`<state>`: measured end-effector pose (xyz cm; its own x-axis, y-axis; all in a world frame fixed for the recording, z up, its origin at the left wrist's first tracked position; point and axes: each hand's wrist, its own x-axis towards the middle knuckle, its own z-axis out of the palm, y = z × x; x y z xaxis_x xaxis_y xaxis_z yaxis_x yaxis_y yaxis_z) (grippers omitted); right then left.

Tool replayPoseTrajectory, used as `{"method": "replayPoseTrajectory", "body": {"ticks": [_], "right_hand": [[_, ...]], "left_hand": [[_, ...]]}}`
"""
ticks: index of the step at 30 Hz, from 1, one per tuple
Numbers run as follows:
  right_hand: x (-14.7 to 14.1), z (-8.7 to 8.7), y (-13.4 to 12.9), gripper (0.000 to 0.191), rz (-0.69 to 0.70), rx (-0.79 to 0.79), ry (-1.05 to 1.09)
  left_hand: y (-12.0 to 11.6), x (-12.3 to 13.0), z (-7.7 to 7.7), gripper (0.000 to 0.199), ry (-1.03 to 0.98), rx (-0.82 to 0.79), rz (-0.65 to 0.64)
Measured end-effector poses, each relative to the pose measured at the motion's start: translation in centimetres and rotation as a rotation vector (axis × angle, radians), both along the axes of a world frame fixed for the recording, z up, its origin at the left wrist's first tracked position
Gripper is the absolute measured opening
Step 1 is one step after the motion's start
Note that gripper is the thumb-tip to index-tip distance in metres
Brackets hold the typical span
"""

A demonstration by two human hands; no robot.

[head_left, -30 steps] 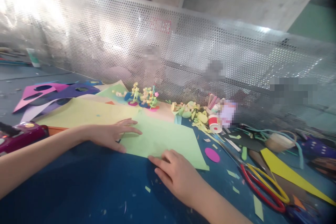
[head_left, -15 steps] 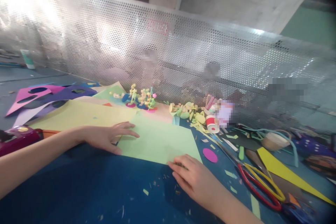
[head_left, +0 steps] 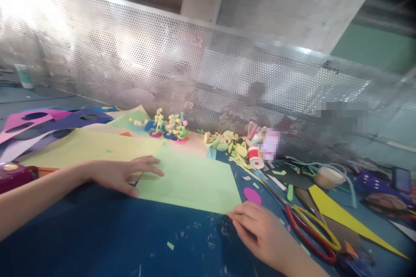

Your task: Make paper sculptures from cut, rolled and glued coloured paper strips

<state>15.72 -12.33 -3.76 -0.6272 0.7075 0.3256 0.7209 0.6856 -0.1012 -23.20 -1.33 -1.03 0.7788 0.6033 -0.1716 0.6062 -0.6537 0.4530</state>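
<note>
A light green sheet of paper (head_left: 190,179) lies on the blue table in front of me. My left hand (head_left: 118,175) rests over its left edge, with the fingers stretched out and apart. My right hand (head_left: 263,231) is closed in a pinch on the near edge of the sheet, close to its right corner. A larger pale yellow sheet (head_left: 87,145) lies to the left, behind my left hand. Just past the green sheet's right side is a magenta paper disc (head_left: 252,196).
Scissors (head_left: 312,233) with red and yellow handles lie at right beside a yellow paper strip (head_left: 351,220). Small paper figures (head_left: 170,125) and a red-and-white roll (head_left: 255,157) stand behind. A maroon device (head_left: 16,176) is at left. A perforated metal screen (head_left: 208,65) bounds the back.
My right hand has slid to the right along the near edge of the green sheet, toward its corner. My left hand keeps its place on the left edge. The view has shifted slightly.
</note>
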Motion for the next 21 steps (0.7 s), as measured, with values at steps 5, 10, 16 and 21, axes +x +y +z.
{"method": "replayPoseTrajectory", "body": {"ticks": [5,10,16,21], "right_hand": [[1.1,0.3,0.1,0.025,-0.022,0.030,-0.009],[2.3,0.0,0.6,0.029,-0.053,0.144,-0.078],[2.1,-0.6,1.1,0.028,-0.210,0.314,-0.020],[0.3,-0.7,0.6,0.033,-0.203,0.099,0.054]], "left_hand": [[0.0,0.1,0.2,0.062,-0.006,-0.006,-0.004],[-0.1,-0.1,0.4,0.061,-0.053,-0.003,-0.009],[0.0,0.4,-0.7,0.043,-0.121,0.102,0.112],[-0.1,2.3,-1.9,0.033,-0.269,0.254,0.305]]}}
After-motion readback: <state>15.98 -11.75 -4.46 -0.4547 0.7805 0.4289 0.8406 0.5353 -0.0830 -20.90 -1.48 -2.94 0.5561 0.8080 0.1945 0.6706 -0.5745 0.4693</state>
